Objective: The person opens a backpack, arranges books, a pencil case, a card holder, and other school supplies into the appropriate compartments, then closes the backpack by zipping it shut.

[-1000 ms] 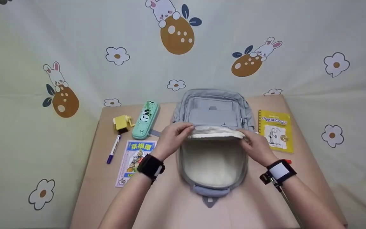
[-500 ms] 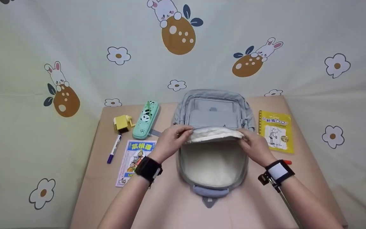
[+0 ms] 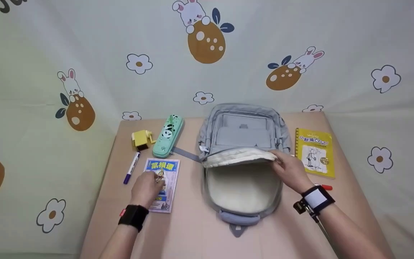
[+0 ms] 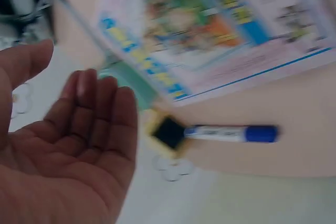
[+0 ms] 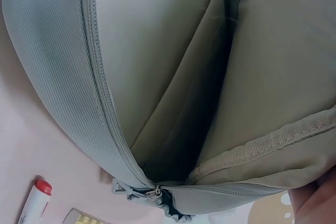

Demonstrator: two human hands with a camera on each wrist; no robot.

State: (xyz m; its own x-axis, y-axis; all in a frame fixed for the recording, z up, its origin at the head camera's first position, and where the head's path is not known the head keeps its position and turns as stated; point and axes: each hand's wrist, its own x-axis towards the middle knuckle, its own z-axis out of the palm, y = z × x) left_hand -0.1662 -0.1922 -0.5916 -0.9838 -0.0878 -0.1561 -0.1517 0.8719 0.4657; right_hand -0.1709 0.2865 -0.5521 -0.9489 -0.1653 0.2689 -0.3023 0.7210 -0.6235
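A grey backpack [image 3: 244, 133] lies on the table with its main compartment unzipped and its pale lining showing. At the right side of its folded-back flap [image 3: 239, 158], my right hand [image 3: 291, 171] pinches the edge; the right wrist view looks into the bag, with only part of that hand [image 5: 317, 200] at the corner. My left hand [image 3: 146, 189] is over a pink-and-blue comic booklet [image 3: 171, 180] and hides part of its cover. Seen in the left wrist view, the left hand [image 4: 84, 135] holds nothing, its fingers loosely bent and the thumb apart.
A green panda pencil case [image 3: 168, 136], a yellow pencil sharpener with a crank [image 3: 141, 139] and a marker with a purple-blue cap [image 3: 131, 168] lie left of the bag. On its right are a yellow spiral notebook [image 3: 314, 153] and a red-capped marker [image 3: 326, 187].
My left hand has let go of the flap and moved left and down to the comic booklet. The flap's left side has sagged, while my right hand keeps its grip.
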